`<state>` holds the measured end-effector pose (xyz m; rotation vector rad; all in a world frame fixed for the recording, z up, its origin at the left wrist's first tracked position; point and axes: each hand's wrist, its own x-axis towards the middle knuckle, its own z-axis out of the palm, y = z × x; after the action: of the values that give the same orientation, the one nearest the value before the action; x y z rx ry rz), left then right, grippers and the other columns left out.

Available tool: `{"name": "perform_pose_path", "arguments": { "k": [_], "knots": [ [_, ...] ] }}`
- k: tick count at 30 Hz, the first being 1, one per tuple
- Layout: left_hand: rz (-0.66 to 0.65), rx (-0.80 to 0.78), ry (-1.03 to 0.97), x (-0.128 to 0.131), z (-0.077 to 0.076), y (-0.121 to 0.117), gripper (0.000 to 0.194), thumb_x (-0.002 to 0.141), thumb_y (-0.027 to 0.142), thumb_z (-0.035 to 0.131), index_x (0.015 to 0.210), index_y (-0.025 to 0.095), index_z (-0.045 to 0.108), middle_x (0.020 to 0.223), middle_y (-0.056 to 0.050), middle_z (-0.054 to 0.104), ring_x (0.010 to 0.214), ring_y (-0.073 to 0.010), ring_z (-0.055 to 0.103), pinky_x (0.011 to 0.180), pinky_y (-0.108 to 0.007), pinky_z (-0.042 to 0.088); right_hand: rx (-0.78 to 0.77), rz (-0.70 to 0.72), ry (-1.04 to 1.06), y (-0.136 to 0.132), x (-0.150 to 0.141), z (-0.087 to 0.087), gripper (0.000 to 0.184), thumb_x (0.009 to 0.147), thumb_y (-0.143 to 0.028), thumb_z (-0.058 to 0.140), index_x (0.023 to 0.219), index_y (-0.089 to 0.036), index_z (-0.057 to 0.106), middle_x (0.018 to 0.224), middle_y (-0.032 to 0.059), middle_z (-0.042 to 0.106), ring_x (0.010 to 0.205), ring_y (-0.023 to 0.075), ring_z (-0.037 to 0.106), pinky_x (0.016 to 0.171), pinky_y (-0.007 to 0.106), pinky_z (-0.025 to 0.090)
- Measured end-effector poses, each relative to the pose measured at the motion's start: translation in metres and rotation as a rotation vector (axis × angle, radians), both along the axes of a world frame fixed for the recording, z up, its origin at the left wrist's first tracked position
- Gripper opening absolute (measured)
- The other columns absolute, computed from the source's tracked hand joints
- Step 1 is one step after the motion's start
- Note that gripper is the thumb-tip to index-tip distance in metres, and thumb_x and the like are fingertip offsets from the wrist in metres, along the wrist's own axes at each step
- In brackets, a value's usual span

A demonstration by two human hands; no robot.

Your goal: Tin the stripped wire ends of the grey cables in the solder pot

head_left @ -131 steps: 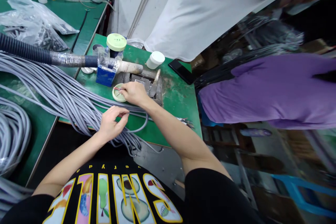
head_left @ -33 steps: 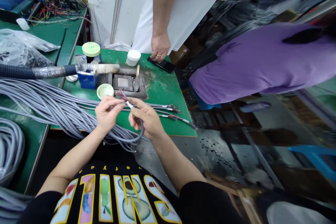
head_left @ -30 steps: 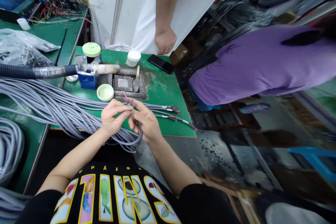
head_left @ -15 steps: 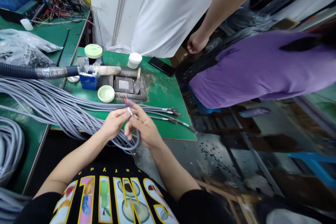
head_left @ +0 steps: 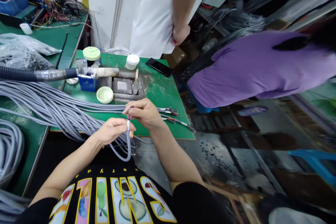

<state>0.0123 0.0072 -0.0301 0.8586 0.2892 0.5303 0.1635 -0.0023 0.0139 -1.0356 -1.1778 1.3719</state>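
A grey cable (head_left: 128,147) loops up in front of me, its end wrapped with a white band and its thin coloured wires standing out at the top. My left hand (head_left: 113,131) pinches the cable at the white band. Just above, my right hand (head_left: 145,112) closes its thumb and fingers round the coloured wires (head_left: 130,112); the wire tips are mostly hidden by the fingers. Beyond my hands lie more grey cables (head_left: 76,103) in a thick bundle, some with stripped ends (head_left: 169,111) on the green board.
A solder pot (head_left: 123,86) sits behind my hands, with a hose (head_left: 52,73) beside it. Nearby are a pale green dish (head_left: 105,95), a white jar (head_left: 132,62) and a black phone (head_left: 159,67). Two people stand close, one in white (head_left: 152,17), one in purple (head_left: 257,66).
My right hand has moved up from the cable below the band to the coloured wires. The cable end now stands more upright. The arm of the person in white has swung left.
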Motion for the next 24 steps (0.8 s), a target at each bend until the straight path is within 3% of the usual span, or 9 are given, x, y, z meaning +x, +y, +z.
{"name": "perform_pose_path", "arguments": {
  "k": [6, 9, 11, 14, 17, 21, 24],
  "knots": [
    [0.197, -0.089, -0.016, -0.011, -0.005, 0.003, 0.037, 0.059, 0.050, 0.083, 0.064, 0.015, 0.072, 0.055, -0.003, 0.060, 0.059, -0.0140, 0.054, 0.063, -0.030, 0.043, 0.125, -0.224, -0.138, -0.005, -0.008, -0.012, 0.024, 0.068, -0.039, 0.075, 0.054, -0.021, 0.071, 0.049, 0.0004, 0.062, 0.049, 0.0130, 0.055, 0.048, 0.026, 0.046],
    [0.267, -0.112, -0.044, -0.014, -0.008, 0.006, 0.034, 0.061, 0.048, 0.083, 0.065, 0.016, 0.071, 0.055, -0.002, 0.058, 0.057, -0.0122, 0.052, 0.063, -0.029, 0.043, 0.266, -0.319, -0.302, -0.011, -0.007, -0.016, 0.014, 0.076, -0.031, 0.070, 0.066, -0.023, 0.075, 0.056, 0.0001, 0.066, 0.052, 0.0137, 0.057, 0.052, 0.028, 0.048],
    [0.304, -0.126, -0.042, -0.016, -0.008, 0.008, 0.033, 0.061, 0.047, 0.083, 0.068, 0.017, 0.072, 0.055, -0.001, 0.058, 0.057, -0.0121, 0.052, 0.062, -0.029, 0.043, 0.470, -0.353, -0.451, -0.016, -0.006, -0.018, 0.011, 0.080, -0.026, 0.066, 0.081, -0.025, 0.077, 0.069, 0.0015, 0.072, 0.062, 0.0161, 0.063, 0.061, 0.032, 0.052],
    [0.332, -0.159, -0.021, -0.017, -0.005, 0.011, 0.036, 0.057, 0.048, 0.085, 0.067, 0.016, 0.071, 0.057, -0.002, 0.059, 0.058, -0.0124, 0.053, 0.062, -0.028, 0.044, 0.827, -0.303, -0.708, -0.022, -0.006, -0.021, 0.023, 0.084, -0.022, 0.061, 0.103, -0.029, 0.073, 0.096, 0.0049, 0.075, 0.088, 0.0202, 0.066, 0.079, 0.039, 0.054],
    [0.336, -0.189, -0.031, -0.014, 0.002, 0.012, 0.038, 0.055, 0.047, 0.086, 0.061, 0.014, 0.068, 0.059, -0.002, 0.060, 0.058, -0.0108, 0.053, 0.059, -0.025, 0.044, 1.040, -0.242, -0.904, -0.021, -0.010, -0.026, 0.027, 0.088, -0.019, 0.056, 0.108, -0.031, 0.071, 0.116, 0.0059, 0.070, 0.109, 0.0209, 0.061, 0.089, 0.040, 0.053],
    [0.334, -0.216, -0.052, -0.010, 0.009, 0.011, 0.034, 0.057, 0.043, 0.086, 0.059, 0.014, 0.069, 0.056, 0.000, 0.058, 0.052, -0.0077, 0.049, 0.053, -0.022, 0.042, 1.150, -0.239, -0.951, -0.014, -0.013, -0.032, 0.029, 0.089, -0.017, 0.055, 0.109, -0.034, 0.070, 0.119, 0.0041, 0.069, 0.117, 0.0200, 0.057, 0.093, 0.040, 0.051],
    [0.418, -0.114, -0.006, -0.013, 0.010, 0.012, 0.034, 0.058, 0.046, 0.085, 0.067, 0.015, 0.073, 0.058, -0.001, 0.062, 0.055, -0.0102, 0.055, 0.058, -0.024, 0.046, 1.108, -0.211, -0.892, -0.008, -0.010, -0.031, 0.029, 0.091, -0.020, 0.053, 0.112, -0.033, 0.068, 0.116, 0.0033, 0.071, 0.115, 0.0205, 0.060, 0.095, 0.043, 0.050]
  ]
}}
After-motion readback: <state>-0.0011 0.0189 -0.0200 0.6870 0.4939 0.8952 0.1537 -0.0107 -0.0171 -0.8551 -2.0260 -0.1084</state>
